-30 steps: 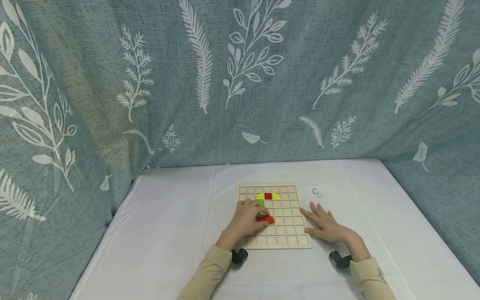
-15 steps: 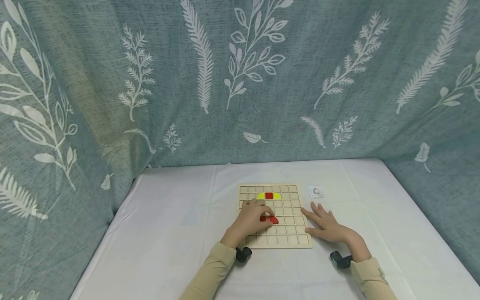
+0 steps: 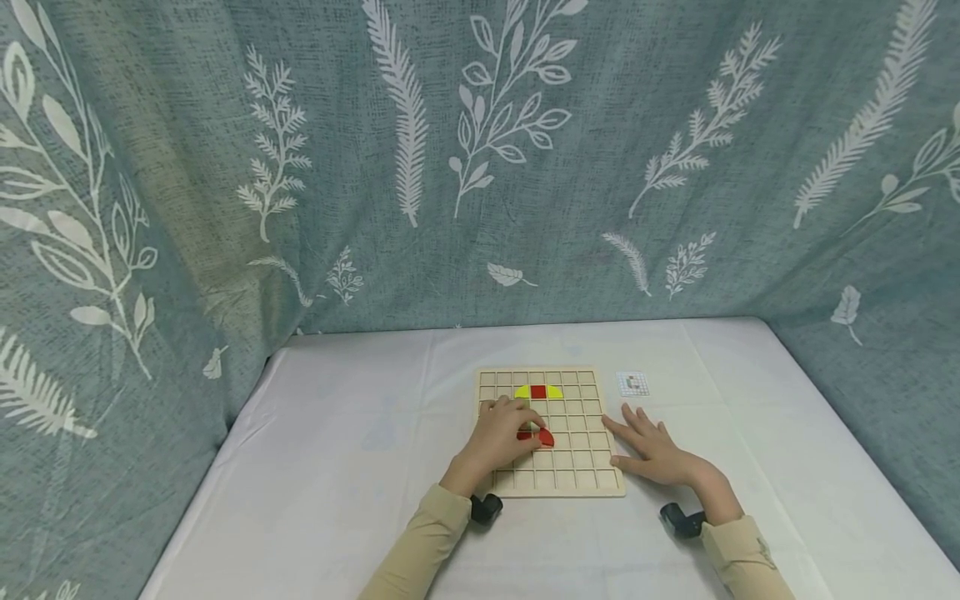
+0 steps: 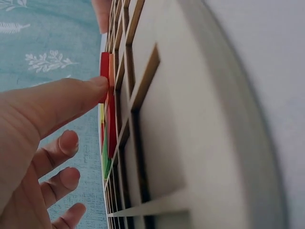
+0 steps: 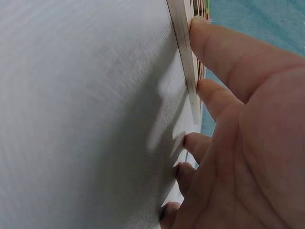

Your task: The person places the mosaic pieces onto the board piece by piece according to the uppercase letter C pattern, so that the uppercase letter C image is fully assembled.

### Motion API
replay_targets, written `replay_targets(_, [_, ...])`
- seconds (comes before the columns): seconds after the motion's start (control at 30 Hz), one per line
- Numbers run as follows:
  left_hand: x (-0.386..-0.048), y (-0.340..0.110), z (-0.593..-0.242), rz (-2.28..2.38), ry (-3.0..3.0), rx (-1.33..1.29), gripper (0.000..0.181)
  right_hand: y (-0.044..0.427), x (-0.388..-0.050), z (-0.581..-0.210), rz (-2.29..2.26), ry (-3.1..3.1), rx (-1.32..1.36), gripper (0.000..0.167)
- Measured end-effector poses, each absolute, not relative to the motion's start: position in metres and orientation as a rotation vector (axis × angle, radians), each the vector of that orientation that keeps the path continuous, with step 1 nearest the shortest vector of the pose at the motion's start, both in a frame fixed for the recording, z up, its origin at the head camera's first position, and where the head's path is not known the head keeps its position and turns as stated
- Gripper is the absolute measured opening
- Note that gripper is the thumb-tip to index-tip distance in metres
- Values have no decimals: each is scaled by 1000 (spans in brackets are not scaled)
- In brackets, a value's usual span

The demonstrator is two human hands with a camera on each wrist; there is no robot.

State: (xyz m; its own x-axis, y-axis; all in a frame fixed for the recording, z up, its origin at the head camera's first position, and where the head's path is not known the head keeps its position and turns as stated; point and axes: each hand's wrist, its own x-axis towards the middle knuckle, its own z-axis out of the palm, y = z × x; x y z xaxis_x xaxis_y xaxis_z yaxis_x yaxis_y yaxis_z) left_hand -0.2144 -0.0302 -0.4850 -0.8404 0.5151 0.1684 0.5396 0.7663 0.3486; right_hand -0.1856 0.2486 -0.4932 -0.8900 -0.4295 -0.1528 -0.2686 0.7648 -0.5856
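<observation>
A pale wooden grid board point(image 3: 588, 479) lies on the table. Over its left part is my left hand point(image 3: 498, 437), whose thumb and forefinger pinch a red round-edged tile point(image 3: 548, 437). In the left wrist view that red tile point(image 4: 104, 59) stands slightly proud of the grid, with an orange edge point(image 4: 111, 71) beside it. Another red tile point(image 3: 523, 435) lies next to it, partly covered by the fingers. Green tiles point(image 4: 106, 160) show only in the left wrist view. My right hand point(image 3: 652, 450) is spread, thumb and forefinger touching the board's right edge.
In an upper row of the board sit a red square tile point(image 3: 538, 392) and two yellow rounded tiles, left point(image 3: 522, 392) and right point(image 3: 555, 392). A small printed pattern card point(image 3: 632, 383) lies right of the board. A patterned curtain point(image 3: 420, 275) hangs behind the white table.
My left hand has shifted slightly right, and the pinched red tile has turned and moved a little right with it. My right hand stays in place.
</observation>
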Motion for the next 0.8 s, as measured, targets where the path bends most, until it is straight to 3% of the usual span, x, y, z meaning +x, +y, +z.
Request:
replay_targets(0.33, [-209,-31,-486,-589,-2880,-752,25,250,-185,-495,-819,2682,-557,65])
replay_targets(0.8, [-206,-27,-487,-600,-2880,-801,29,250,-185,-496,-824,2690,-550,65])
